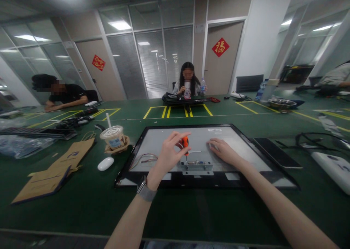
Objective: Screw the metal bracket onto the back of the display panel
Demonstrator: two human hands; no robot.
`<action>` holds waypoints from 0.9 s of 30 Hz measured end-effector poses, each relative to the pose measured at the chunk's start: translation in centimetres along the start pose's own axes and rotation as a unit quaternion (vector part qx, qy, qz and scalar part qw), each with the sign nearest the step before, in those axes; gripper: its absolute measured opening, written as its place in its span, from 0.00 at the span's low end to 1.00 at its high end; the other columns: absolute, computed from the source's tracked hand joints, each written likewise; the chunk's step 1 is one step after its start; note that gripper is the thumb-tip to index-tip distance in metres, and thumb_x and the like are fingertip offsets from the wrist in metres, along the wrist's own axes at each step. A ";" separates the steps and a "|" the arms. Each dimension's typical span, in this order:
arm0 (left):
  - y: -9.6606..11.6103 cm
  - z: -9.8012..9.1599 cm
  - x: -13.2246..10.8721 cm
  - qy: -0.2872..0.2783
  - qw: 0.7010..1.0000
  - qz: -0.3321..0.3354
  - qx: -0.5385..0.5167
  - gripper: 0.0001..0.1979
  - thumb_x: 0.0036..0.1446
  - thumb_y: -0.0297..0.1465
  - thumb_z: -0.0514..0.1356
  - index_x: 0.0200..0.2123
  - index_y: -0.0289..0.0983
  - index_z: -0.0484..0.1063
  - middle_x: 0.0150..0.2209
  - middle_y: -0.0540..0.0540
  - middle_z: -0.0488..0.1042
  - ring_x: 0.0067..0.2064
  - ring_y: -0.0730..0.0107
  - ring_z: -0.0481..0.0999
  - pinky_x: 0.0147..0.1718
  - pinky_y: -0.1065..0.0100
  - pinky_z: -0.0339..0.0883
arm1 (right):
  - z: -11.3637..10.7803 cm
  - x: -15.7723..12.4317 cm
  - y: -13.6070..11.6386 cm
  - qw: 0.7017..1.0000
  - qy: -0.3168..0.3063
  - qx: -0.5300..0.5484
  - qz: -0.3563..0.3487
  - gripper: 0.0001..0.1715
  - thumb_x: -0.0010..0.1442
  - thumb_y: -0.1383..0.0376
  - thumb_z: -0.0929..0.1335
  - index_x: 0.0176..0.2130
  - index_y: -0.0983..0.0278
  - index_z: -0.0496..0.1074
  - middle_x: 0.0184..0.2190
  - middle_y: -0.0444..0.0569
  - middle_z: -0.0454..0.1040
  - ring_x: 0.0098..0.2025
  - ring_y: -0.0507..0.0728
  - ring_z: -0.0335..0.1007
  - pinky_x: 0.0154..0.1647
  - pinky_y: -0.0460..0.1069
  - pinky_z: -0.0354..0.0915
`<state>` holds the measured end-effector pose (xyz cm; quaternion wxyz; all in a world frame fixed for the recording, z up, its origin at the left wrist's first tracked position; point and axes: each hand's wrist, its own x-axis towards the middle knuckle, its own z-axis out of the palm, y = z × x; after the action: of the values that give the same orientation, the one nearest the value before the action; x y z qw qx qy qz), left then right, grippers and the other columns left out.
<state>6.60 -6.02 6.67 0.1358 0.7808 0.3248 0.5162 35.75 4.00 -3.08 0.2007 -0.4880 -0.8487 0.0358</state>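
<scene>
The left hand (170,152) has thumb and fingers closed round a screwdriver (186,142), whose rounded orange-and-black handle stands upright with its slim shaft pointing down. Just below that hand, at the foot of the shaft, sits a silvery metal bracket (199,167), long and angular with a flat flange; the tip's contact is too small to make out. The right hand (224,152) lies palm down, fingers stretched out, on the smooth grey face of a flat panel (161,137) that spreads beneath both hands. Thin wires (144,157) curl across it left of the left hand.

The panel's black border has straight edges: the far one lies beyond both hands' fingertips, the near one passes under the forearms. A stretch of grey face separates the two hands, and a broad green strip of worktop (175,212) runs from the near edge toward the wearer. Past the panel's left edge, left of the left hand, are a glossy oval mouse (105,164), a clear plastic cup (112,134) and a creased brown paper bag (69,157). Right of the right hand, near the panel's side edge, lies a thin dark slab (276,153).
</scene>
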 end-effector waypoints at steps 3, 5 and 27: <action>0.0 0.0 0.0 0.005 1.000 0.010 0.011 0.18 0.62 0.33 0.66 0.55 0.42 0.73 0.40 0.50 0.68 0.35 0.74 0.75 0.38 0.68 0.79 | -0.1 0.0 -0.1 1.000 0.004 0.002 -0.003 0.22 0.67 0.62 0.61 0.56 0.62 0.74 0.57 0.58 0.74 0.58 0.66 0.71 0.63 0.62 0.63; 0.0 0.0 0.0 0.006 1.000 0.013 0.018 0.18 0.62 0.33 0.66 0.55 0.42 0.73 0.39 0.50 0.68 0.35 0.75 0.75 0.38 0.68 0.79 | -0.2 -0.1 -0.2 1.000 0.007 0.006 -0.005 0.22 0.67 0.63 0.61 0.56 0.62 0.75 0.57 0.58 0.74 0.58 0.66 0.71 0.62 0.62 0.63; 0.0 -0.3 0.3 0.039 0.999 -0.016 0.016 0.20 0.57 0.26 0.66 0.53 0.43 0.75 0.38 0.50 0.69 0.36 0.74 0.75 0.38 0.69 0.80 | -0.5 0.0 -0.5 1.000 -0.001 0.010 -0.001 0.22 0.67 0.64 0.61 0.56 0.63 0.75 0.57 0.59 0.74 0.58 0.66 0.71 0.63 0.61 0.62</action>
<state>6.43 -5.93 7.00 0.1184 0.7569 0.3506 0.5387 35.52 3.65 -2.51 0.2050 -0.4851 -0.8490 0.0441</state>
